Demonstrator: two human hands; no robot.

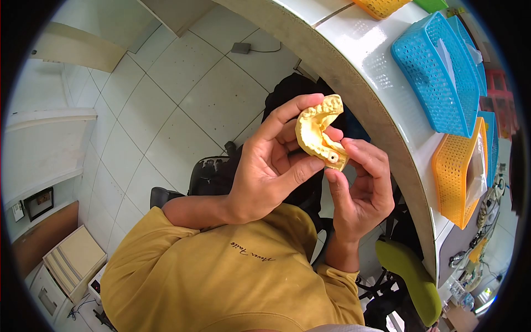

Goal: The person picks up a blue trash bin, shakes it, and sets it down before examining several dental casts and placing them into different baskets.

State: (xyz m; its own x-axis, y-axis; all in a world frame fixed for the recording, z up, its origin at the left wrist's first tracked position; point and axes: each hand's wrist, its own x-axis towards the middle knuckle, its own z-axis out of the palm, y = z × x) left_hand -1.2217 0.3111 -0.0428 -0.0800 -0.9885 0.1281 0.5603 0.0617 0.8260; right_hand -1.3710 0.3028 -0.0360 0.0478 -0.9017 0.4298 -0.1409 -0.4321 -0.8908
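Note:
A yellow dental cast (311,133), shaped like a horseshoe with a row of teeth, is held up in front of my chest. My left hand (265,160) grips it from the left, fingers along its outer side and the thumb near its lower end. On that lower end sits a whitish tooth-like piece (333,157) with a small dark hole. My right hand (362,185) is closed around the same end, thumb below and index finger at the side. Its other fingers are curled and partly hidden.
A white curved counter (381,72) runs along the right, carrying a blue basket (437,72) and an orange basket (456,171). A green chair (409,279) stands under its edge. White floor tiles (204,88) spread to the left.

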